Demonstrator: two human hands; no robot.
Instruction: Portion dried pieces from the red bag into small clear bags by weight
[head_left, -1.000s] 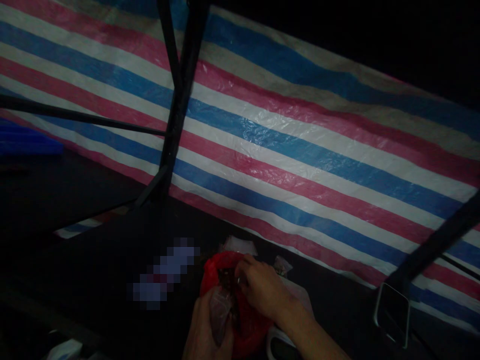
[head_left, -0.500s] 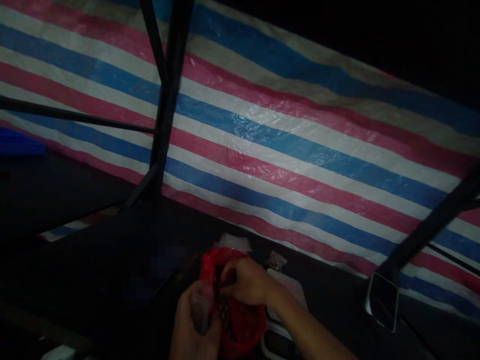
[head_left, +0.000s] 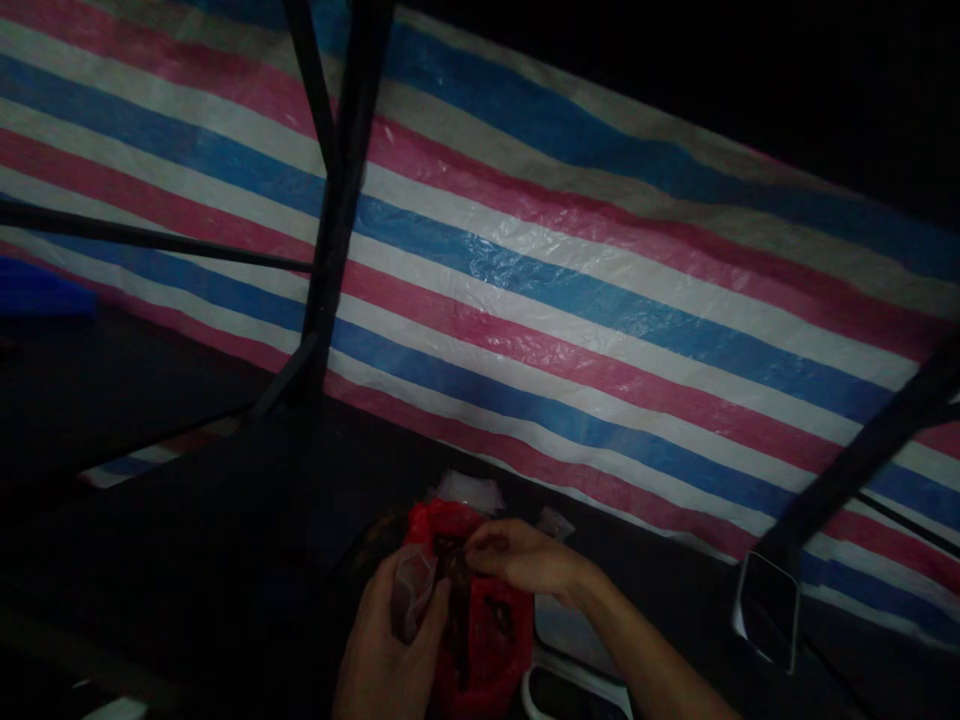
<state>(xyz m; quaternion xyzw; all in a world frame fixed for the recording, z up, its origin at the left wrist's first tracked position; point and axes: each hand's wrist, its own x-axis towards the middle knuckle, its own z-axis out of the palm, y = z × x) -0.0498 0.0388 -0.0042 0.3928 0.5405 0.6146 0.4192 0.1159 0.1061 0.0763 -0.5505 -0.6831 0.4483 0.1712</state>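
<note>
The scene is very dark. A red plastic bag (head_left: 487,640) sits low in the middle of the view, with small dark pieces inside. My left hand (head_left: 382,650) is closed around a small clear plastic bag (head_left: 411,590) at the red bag's left edge. My right hand (head_left: 525,558) reaches in from the right, its fingers pinched together at the red bag's mouth, on something small and dark that I cannot make out. The two hands are almost touching.
A red, white and blue striped tarpaulin (head_left: 585,300) fills the background. Black metal frame bars (head_left: 337,200) cross it on the left; another bar (head_left: 862,460) slants on the right above a small dark screen (head_left: 766,608). A white-rimmed object (head_left: 570,670) lies beside the red bag.
My right hand has lifted slightly and drawn its fingers into a pinch at the red bag's mouth. My left hand has raised the clear bag a little. The view shifted slightly.
</note>
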